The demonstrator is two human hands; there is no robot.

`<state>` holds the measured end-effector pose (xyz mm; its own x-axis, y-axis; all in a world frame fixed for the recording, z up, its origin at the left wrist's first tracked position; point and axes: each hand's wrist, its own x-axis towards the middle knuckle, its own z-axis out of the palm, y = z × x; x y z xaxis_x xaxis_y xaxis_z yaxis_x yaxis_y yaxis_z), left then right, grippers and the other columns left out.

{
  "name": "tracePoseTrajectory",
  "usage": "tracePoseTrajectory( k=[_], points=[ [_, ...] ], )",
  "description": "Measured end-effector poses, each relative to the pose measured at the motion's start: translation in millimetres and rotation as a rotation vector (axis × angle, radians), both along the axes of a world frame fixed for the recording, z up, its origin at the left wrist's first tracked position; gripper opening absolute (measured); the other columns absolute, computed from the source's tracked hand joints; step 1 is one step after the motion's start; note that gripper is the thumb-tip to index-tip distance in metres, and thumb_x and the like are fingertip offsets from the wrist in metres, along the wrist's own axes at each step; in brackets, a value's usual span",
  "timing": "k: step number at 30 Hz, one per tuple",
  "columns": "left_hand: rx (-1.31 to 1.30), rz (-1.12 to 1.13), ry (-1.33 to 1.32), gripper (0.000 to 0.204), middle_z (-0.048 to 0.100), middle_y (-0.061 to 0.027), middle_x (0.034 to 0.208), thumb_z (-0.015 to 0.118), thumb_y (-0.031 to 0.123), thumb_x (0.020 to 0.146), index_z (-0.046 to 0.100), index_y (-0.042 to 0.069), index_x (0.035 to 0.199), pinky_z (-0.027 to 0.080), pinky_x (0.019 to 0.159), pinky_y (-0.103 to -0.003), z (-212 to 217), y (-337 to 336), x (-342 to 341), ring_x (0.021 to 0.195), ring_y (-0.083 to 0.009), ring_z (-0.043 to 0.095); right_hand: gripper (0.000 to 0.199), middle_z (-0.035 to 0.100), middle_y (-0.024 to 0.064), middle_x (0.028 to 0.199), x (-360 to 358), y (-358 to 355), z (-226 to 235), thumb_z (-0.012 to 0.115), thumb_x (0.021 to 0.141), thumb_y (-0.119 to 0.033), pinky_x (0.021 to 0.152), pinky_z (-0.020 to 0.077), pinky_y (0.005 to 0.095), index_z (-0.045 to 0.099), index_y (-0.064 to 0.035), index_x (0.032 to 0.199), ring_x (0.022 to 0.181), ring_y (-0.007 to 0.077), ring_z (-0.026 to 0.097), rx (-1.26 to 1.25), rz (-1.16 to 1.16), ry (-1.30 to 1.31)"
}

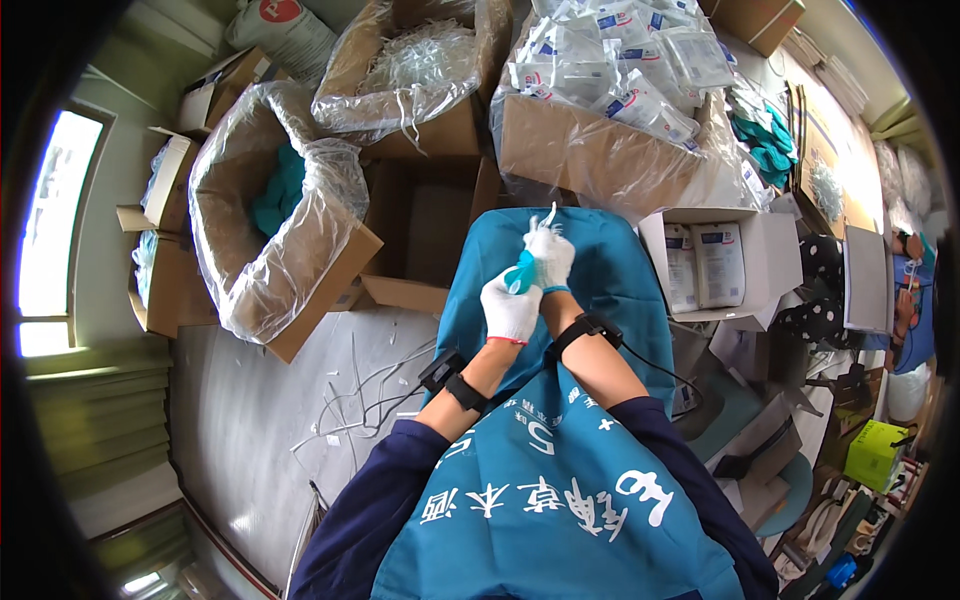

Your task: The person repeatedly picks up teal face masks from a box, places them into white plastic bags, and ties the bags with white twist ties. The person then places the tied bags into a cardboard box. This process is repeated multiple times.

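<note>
My left hand (511,310), in a white knit glove with a red cuff edge, is closed on a small teal piece of soft material (521,273). Pressed up against it, my right hand (550,256) is also gloved in white and closed, its fingers bent round the same place. Thin white strands (550,213) stick up past the right hand's fingers; whether they are held there or hang from the teal piece I cannot tell. Both hands are above a teal apron (600,350) spread over my lap. Part of the teal piece is hidden between the gloves.
Ahead stand an open carton (420,230), a plastic-lined carton (230,250) with teal items, one with white strands (425,60), and one heaped with sealed packets (640,100). A white box (775,265) holds more packets at right. Cables (365,400) lie on the floor. A person (912,300) is far right.
</note>
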<state>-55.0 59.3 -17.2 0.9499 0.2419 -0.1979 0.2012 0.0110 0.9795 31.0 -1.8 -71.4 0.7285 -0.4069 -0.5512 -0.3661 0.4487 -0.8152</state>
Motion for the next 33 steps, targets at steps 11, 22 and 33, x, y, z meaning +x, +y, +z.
tracePoseTrajectory(
  k=[11,22,33],
  points=[
    [-0.063,0.174,0.132,0.007,0.059,0.0004,0.066,0.063,-0.004,0.075,0.065,0.002,0.074,0.042,0.057,-0.026,-3.8,28.0,-10.7,0.061,-0.0086,0.052,0.045,0.07,0.0238,0.079,1.0,31.3,-1.3,0.053,0.094,-0.036,0.072,0.0505,0.0493,0.073,0.0023,0.081,0.079,0.0424,0.068,-0.563,0.388,0.095],
    [0.437,-0.122,-0.327,0.009,0.058,0.0006,0.065,0.055,-0.005,0.073,0.06,0.002,0.07,0.046,0.055,-0.032,42.8,44.7,-70.2,0.057,-0.0129,0.055,0.043,0.07,0.0228,0.082,22.3,-13.8,-40.3,0.052,0.099,-0.037,0.071,0.054,0.0512,0.071,-0.0021,0.082,0.081,0.043,0.069,-1.155,0.397,-0.014],
    [-0.146,0.353,-0.024,0.022,0.069,-0.0037,0.095,0.073,0.012,0.09,0.07,0.002,0.11,0.051,0.089,-0.031,60.6,211.2,-35.3,0.094,-0.0182,0.066,0.026,0.047,-0.0045,0.06,-6.0,-62.6,22.6,0.056,0.103,-0.028,0.036,0.0308,0.0226,0.067,-0.0055,0.097,0.041,0.0054,0.042,0.14,0.372,-0.197]
  ],
)
